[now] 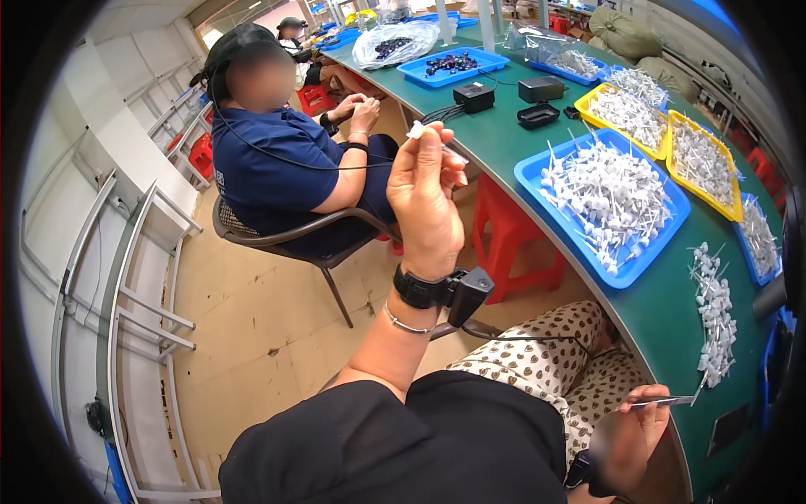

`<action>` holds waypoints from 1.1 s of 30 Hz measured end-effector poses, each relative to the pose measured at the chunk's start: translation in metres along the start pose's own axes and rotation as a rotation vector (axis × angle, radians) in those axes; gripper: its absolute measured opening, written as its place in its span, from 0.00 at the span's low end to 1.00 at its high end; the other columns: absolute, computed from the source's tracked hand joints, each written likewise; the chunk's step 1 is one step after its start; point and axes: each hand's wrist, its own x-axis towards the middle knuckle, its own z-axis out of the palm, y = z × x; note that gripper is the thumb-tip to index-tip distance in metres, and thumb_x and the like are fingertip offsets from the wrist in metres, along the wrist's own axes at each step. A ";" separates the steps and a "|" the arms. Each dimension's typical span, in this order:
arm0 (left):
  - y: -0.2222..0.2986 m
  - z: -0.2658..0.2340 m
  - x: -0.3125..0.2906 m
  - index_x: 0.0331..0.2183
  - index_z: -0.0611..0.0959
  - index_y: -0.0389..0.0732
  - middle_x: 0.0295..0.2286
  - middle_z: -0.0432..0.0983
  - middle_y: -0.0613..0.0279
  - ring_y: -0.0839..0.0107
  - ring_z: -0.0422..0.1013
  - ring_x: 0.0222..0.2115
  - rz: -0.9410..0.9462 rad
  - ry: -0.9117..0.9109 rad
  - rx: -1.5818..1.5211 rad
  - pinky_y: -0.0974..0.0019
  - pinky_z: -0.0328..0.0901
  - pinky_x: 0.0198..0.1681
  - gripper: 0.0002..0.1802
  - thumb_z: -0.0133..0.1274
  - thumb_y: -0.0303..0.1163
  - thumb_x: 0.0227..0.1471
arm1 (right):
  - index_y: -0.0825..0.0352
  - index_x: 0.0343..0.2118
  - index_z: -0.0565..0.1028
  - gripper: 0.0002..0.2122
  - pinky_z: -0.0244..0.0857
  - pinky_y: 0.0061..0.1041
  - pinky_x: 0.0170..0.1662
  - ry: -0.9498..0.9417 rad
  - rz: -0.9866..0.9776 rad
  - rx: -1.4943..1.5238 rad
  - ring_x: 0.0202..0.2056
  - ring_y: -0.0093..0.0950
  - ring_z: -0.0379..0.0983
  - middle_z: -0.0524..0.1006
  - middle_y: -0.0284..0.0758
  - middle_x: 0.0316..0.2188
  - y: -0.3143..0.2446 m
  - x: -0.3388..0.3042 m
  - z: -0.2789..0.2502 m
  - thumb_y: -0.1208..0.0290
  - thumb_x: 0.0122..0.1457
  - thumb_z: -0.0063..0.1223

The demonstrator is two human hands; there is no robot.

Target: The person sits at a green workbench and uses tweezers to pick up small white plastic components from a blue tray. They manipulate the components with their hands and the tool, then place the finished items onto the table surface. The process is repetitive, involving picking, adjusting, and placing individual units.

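Your left hand point(428, 197), fingertips closed, pinches a white piece point(416, 130) beyond the near edge of the bench point(659, 315); your right hand point(645, 420) grips tweezers point(662, 401) beside the white pile point(714, 323). Work seems mid-run; finished count unclear.

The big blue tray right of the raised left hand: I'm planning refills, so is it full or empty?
Full: white stemmed pieces are heaped across the big blue tray, hiding most of its bottom.

A co-worker point(269, 160) is seated in a dark armchair point(231, 223). A red plastic stool point(497, 214) is also noted nearby.
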 end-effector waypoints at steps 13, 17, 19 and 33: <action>0.002 -0.014 0.005 0.43 0.81 0.40 0.34 0.79 0.63 0.81 0.72 0.25 0.030 0.059 0.040 0.77 0.66 0.26 0.11 0.54 0.36 0.63 | 0.68 0.43 0.67 0.11 0.67 0.21 0.36 0.015 0.021 -0.015 0.30 0.23 0.70 0.70 0.37 0.34 0.001 -0.003 0.003 0.66 0.67 0.51; -0.002 -0.012 0.001 0.43 0.81 0.40 0.33 0.79 0.64 0.81 0.72 0.25 -0.008 0.059 0.037 0.77 0.66 0.26 0.11 0.54 0.35 0.63 | 0.68 0.43 0.68 0.11 0.67 0.21 0.36 0.023 0.029 -0.006 0.30 0.23 0.69 0.71 0.37 0.34 0.001 -0.004 0.002 0.66 0.68 0.51; -0.004 -0.009 -0.001 0.43 0.81 0.40 0.33 0.79 0.64 0.81 0.72 0.24 -0.021 0.065 0.030 0.77 0.66 0.26 0.11 0.54 0.35 0.63 | 0.68 0.43 0.68 0.11 0.67 0.21 0.36 0.026 0.044 0.000 0.30 0.22 0.70 0.71 0.37 0.34 0.000 -0.002 0.004 0.66 0.68 0.51; -0.026 0.028 -0.044 0.43 0.81 0.36 0.34 0.79 0.63 0.82 0.70 0.25 -0.300 -0.117 -0.052 0.78 0.67 0.29 0.12 0.53 0.33 0.63 | 0.67 0.44 0.68 0.10 0.67 0.21 0.36 0.064 0.053 0.004 0.30 0.23 0.70 0.71 0.36 0.34 0.002 -0.005 0.002 0.66 0.67 0.51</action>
